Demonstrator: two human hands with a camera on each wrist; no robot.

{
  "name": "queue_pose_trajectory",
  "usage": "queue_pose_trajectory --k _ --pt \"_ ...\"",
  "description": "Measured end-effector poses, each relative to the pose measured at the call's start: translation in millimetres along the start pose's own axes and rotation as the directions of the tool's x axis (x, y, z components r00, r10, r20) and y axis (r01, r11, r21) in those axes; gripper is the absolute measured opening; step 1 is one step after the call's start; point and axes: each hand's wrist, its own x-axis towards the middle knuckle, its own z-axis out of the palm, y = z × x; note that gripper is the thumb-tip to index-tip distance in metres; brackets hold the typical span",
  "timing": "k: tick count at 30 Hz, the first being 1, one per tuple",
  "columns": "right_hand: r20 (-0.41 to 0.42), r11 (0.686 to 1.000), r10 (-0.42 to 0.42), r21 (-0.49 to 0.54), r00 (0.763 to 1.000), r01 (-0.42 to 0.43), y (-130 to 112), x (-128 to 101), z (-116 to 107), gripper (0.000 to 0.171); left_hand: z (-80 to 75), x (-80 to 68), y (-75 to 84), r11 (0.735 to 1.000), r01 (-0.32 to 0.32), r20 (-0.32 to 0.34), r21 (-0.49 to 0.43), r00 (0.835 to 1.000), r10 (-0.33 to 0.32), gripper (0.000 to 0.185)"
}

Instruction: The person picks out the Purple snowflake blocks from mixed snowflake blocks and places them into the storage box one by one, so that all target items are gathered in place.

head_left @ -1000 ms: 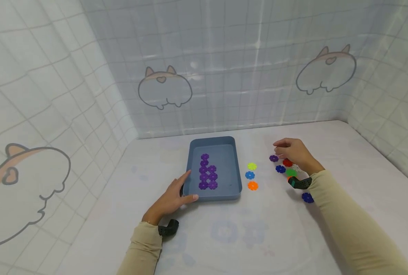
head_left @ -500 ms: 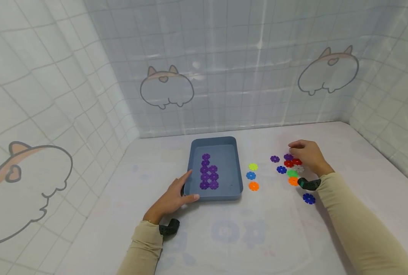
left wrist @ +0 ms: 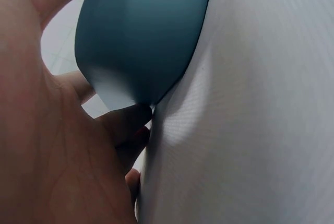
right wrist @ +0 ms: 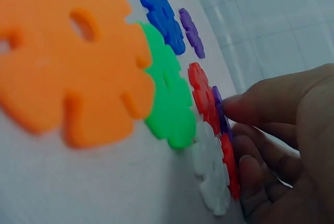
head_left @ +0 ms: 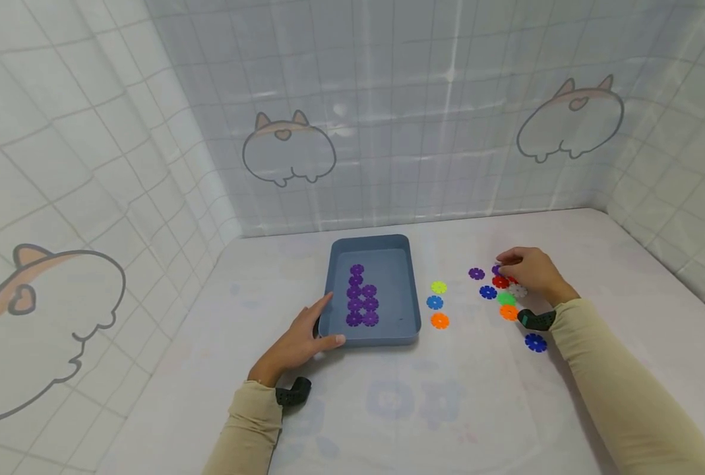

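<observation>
A shallow blue-grey tray (head_left: 396,277) holds several purple flower-shaped plastic discs (head_left: 355,291) lying flat in two columns. My left hand (head_left: 293,343) holds the tray's near left corner, thumb at the front wall and fingers along the left side; in the left wrist view the fingers reach around the outside of the wall. Over the loose discs on the right, my right hand (head_left: 533,270) pinches the edge of a purple disc (right wrist: 219,110) between thumb and fingers. That disc lies against red discs (right wrist: 201,91) and is partly covered by the hand.
Yellow (head_left: 438,287), blue and orange discs form a column right of the tray. Another purple disc (head_left: 476,273), dark blue (head_left: 487,292), green (head_left: 506,299), white (head_left: 517,289) and orange (head_left: 509,313) discs surround the right hand. A dark blue disc (head_left: 535,342) lies nearer. Tile-patterned curtains enclose the table.
My right hand has moved rightward from beside one purple disc to another purple disc by the red ones, then lowered slightly onto it. The left hand and tray have stayed put.
</observation>
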Motion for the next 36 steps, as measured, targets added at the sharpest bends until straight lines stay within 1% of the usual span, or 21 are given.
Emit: queue_pose_trajectory --k 9,18,22,28,36 --pt "0.071 0.995 -0.045 -0.086 0.996 0.051 2.0 4.5 -2.5 0.037 -0.8 1.1 -1.7 1.0 -0.006 0.002 0.01 1.0 0.006 0.097" --pt "0.119 0.995 -0.055 -0.076 0.991 0.064 1.1 4.0 -5.2 0.041 0.2 1.2 -2.4 1.0 -0.007 0.0 0.008 1.0 0.007 0.097" --pt "0.128 0.995 -0.062 -0.076 0.99 0.072 0.2 4.3 -5.0 0.043 0.9 1.5 -3.6 1.0 -0.006 -0.001 0.006 1.0 0.006 0.097" --pt "0.121 0.994 -0.044 -0.09 0.992 0.056 -2.1 5.4 -4.5 0.04 0.6 2.6 -4.3 1.0 -0.018 -0.004 0.009 1.0 0.018 0.097" --pt "0.104 0.993 -0.024 -0.115 0.994 0.036 -7.5 5.7 -2.9 0.037 1.0 2.5 -4.0 1.0 -0.004 0.004 0.009 1.0 0.004 0.097"
